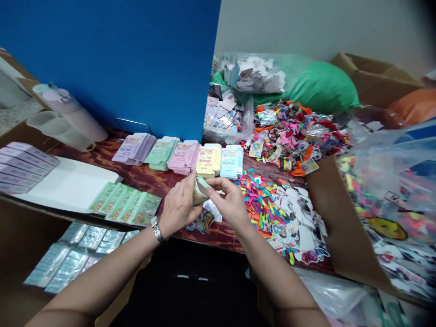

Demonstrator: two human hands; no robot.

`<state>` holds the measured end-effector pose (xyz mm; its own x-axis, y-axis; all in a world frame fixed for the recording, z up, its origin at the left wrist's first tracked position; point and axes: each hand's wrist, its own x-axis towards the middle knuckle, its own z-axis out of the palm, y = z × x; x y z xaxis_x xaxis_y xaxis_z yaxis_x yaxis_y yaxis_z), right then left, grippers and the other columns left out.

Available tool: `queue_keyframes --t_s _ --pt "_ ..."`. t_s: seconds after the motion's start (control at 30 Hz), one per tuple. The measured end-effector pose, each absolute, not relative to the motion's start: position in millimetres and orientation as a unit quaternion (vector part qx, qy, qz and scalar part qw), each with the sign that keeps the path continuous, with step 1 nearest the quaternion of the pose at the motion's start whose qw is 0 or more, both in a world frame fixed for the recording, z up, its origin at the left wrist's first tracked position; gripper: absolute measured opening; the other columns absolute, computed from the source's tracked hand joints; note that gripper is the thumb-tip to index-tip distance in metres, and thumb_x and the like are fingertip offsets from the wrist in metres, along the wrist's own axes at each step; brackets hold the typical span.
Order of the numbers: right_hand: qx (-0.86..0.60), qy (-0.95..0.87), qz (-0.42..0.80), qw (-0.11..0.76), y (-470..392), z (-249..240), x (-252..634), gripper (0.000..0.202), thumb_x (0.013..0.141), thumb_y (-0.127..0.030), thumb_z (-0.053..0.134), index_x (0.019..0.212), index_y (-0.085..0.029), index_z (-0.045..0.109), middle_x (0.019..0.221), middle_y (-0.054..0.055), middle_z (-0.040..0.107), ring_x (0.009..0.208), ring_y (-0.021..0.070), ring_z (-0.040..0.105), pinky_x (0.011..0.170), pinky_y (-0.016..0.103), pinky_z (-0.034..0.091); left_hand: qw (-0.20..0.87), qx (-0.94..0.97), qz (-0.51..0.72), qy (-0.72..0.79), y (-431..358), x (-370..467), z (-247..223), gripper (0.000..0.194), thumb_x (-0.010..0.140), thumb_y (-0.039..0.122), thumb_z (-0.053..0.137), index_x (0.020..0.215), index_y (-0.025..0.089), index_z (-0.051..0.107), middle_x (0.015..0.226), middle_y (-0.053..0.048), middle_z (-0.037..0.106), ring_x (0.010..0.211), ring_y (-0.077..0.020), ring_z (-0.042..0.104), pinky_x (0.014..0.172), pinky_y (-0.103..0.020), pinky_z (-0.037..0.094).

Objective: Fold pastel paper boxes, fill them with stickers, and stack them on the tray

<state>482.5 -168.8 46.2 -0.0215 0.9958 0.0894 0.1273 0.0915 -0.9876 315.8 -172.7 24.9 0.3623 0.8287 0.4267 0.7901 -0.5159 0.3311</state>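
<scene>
Above the front of the dark red table, my left hand (pixel 179 204) is wrapped round a small green carton (pixel 198 194) with its top flap raised. My right hand (pixel 230 202) pinches the flap of the same carton from the right side. Below the hands lie some printed cards (pixel 205 221). Behind them stands a row of flat carton stacks: purple (pixel 132 147), green (pixel 161 152), pink (pixel 184 155), yellow (pixel 208 160) and light blue (pixel 231 161). Several filled green boxes (pixel 126 203) lie to the left of my left hand.
Colourful small pieces (pixel 255 195) and white stickers (pixel 296 222) are heaped at the right, beside a cardboard box (pixel 344 227). A bottle (pixel 75 113) stands at the back left, near a white tray (pixel 71 181). A blue panel (pixel 119 59) rises behind the stacks.
</scene>
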Motion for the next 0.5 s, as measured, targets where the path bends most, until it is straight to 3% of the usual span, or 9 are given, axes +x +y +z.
queue_keyframes --t_s 0.2,0.3,0.5 --pt "-0.499 -0.705 0.2 0.463 -182.7 49.2 479.1 0.028 0.096 -0.022 0.052 0.116 -0.025 0.071 0.11 0.005 0.074 0.102 0.0184 0.069 0.094 0.034 0.056 -0.026 0.825 0.216 0.522 -173.6 321.6 27.6 0.102 0.078 0.034 0.062 0.154 0.004 0.001 0.127 -0.024 0.054 0.103 -0.0337 0.057 0.083 -0.044 0.052" --pt "-0.502 -0.724 0.136 0.454 -189.2 41.7 475.2 0.036 0.1 -0.021 0.045 0.131 -0.025 0.063 0.118 0.005 0.072 0.107 0.0184 0.068 0.097 0.033 0.055 -0.047 0.832 0.185 0.521 -174.2 323.3 30.2 0.102 0.079 0.036 0.058 0.153 0.0 -0.001 0.129 -0.027 0.051 0.102 -0.0348 0.055 0.081 -0.045 0.05" --pt "-0.464 -0.739 0.126 0.471 -194.6 23.6 467.5 0.056 0.101 -0.016 0.04 0.156 -0.019 0.026 0.137 0.01 0.06 0.125 0.0175 0.06 0.108 0.032 0.049 -0.049 0.838 0.188 0.509 -175.6 326.1 31.5 0.097 0.084 0.039 0.052 0.153 0.001 -0.004 0.121 -0.024 0.054 0.095 -0.0312 0.055 0.077 -0.042 0.046"
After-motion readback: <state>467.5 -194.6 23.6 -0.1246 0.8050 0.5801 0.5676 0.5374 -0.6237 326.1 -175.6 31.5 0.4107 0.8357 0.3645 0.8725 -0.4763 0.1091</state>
